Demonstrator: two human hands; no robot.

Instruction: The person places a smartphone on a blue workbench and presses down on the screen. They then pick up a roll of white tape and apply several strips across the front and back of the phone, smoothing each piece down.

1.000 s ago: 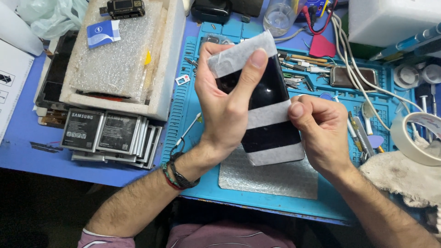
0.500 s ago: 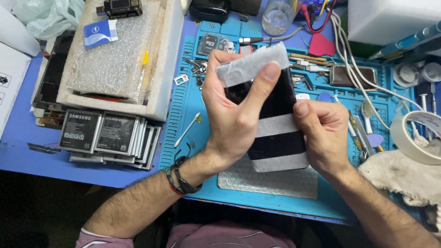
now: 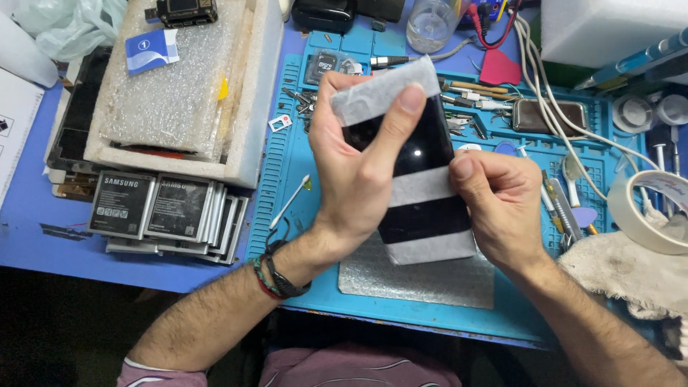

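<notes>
I hold a black phone screen (image 3: pixel 423 147) above the blue work mat (image 3: pixel 294 186). Three strips of white tape (image 3: pixel 423 186) cross its glass, at the top, middle and bottom. My left hand (image 3: pixel 355 168) grips the screen from the left, with the index finger pressing on the top strip. My right hand (image 3: pixel 498 208) holds the right edge, thumb on the middle strip. A beaded bracelet and black band sit on my left wrist.
A foam tray (image 3: pixel 247 143) with bubble wrap lies at the left. Phone batteries (image 3: pixel 165 211) are stacked in front of it. Small tools, tweezers and cables (image 3: pixel 545 122) lie at the right. A roll of tape (image 3: pixel 648 211) and a cloth (image 3: pixel 623 276) sit at the far right. A cotton swab (image 3: pixel 290 202) rests on the mat.
The screen has tilted slightly and both hands have shifted a little. My left index finger has slid up onto the top strip.
</notes>
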